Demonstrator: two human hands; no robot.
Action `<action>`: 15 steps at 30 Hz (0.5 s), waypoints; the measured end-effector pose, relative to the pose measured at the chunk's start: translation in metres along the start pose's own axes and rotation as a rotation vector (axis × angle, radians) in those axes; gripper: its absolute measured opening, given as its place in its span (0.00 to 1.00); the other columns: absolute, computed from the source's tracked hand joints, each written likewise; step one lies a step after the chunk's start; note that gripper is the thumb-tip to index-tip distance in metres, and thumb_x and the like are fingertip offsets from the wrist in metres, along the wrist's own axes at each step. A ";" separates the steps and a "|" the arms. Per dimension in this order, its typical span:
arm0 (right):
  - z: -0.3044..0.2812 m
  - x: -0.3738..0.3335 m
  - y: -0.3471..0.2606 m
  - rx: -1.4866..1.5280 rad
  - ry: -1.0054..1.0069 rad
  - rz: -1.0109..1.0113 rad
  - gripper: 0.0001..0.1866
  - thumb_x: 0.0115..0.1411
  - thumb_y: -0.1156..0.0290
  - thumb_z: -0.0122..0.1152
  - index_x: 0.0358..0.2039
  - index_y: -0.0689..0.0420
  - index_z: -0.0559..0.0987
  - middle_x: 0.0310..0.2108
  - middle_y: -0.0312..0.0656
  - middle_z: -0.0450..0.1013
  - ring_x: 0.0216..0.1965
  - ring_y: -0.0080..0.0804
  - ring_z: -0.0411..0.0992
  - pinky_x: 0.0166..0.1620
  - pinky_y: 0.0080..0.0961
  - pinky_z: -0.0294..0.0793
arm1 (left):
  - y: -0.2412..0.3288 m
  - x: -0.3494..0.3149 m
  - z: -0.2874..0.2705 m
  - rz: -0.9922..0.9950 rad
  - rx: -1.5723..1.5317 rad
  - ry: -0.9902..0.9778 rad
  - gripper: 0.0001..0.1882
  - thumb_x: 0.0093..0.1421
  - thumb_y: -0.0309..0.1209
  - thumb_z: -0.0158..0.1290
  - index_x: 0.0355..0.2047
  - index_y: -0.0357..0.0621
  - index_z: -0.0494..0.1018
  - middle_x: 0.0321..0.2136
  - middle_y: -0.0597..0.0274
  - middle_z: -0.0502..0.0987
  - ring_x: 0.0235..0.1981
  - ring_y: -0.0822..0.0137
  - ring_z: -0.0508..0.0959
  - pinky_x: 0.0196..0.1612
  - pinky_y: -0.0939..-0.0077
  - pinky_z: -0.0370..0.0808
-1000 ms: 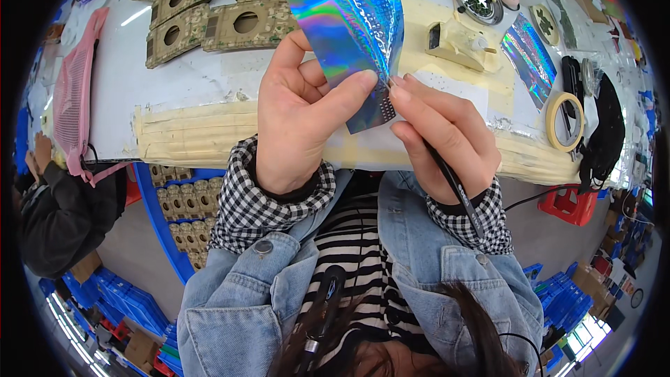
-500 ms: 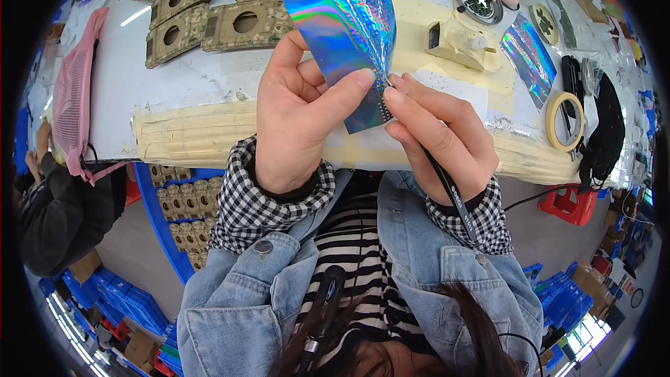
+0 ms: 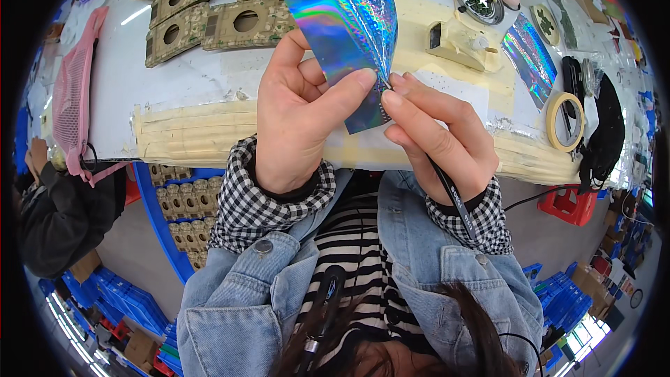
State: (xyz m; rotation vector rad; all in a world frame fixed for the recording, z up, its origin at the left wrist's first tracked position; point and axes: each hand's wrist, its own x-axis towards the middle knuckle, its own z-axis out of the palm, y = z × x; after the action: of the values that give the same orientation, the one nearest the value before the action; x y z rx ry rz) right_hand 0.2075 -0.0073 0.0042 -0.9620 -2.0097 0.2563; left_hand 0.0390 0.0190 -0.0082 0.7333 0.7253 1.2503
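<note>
A shiny blue holographic sheet (image 3: 328,14) with rows of small dots is bent up in front of me. My left hand (image 3: 296,101) grips it, thumb pressing on its face and fingers behind. Slim black tweezers (image 3: 450,192) lie in my right hand (image 3: 447,126), pinched close to the tip by thumb and fingers. Their metal tip meets the sheet's dotted strip, right beside my left thumb. Whether a tiny piece sits in the tip is too small to tell.
Camouflage-patterned pieces with round holes (image 3: 244,22) lie at the far left. Toward the right are a round metal dish of dark green bits (image 3: 478,1), a tape-covered block (image 3: 457,45), another holographic sheet (image 3: 530,59) and a tape roll (image 3: 564,121). A pink mesh bag (image 3: 75,91) hangs over the left edge.
The sheet has tilted slightly and its reflections have shifted. Both hands keep nearly the same place, with the tweezers' tip still at the dotted strip.
</note>
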 end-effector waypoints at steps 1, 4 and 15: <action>0.000 0.000 0.000 0.000 -0.002 0.002 0.23 0.45 0.77 0.70 0.45 0.55 0.81 0.39 0.44 0.75 0.42 0.37 0.77 0.48 0.37 0.80 | 0.000 0.000 0.000 0.000 -0.001 0.001 0.22 0.56 0.16 0.55 0.49 0.37 0.61 0.41 0.53 0.79 0.43 0.69 0.78 0.48 0.76 0.75; -0.002 0.001 -0.002 0.001 -0.010 0.014 0.23 0.45 0.77 0.70 0.45 0.55 0.81 0.39 0.44 0.75 0.42 0.37 0.76 0.49 0.37 0.79 | -0.001 0.000 0.000 0.003 -0.003 0.003 0.22 0.56 0.16 0.55 0.49 0.37 0.61 0.41 0.53 0.79 0.43 0.69 0.78 0.48 0.76 0.75; -0.003 0.000 -0.002 0.021 -0.022 0.017 0.21 0.48 0.77 0.68 0.45 0.57 0.80 0.40 0.47 0.75 0.44 0.40 0.76 0.49 0.36 0.79 | 0.000 0.000 0.000 -0.001 -0.006 -0.008 0.22 0.56 0.16 0.55 0.49 0.37 0.61 0.41 0.54 0.79 0.43 0.70 0.78 0.48 0.76 0.75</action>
State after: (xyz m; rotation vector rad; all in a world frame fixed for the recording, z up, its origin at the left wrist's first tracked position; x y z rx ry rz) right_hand 0.2088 -0.0088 0.0073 -0.9673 -2.0156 0.2983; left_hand 0.0389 0.0194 -0.0083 0.7323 0.7155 1.2477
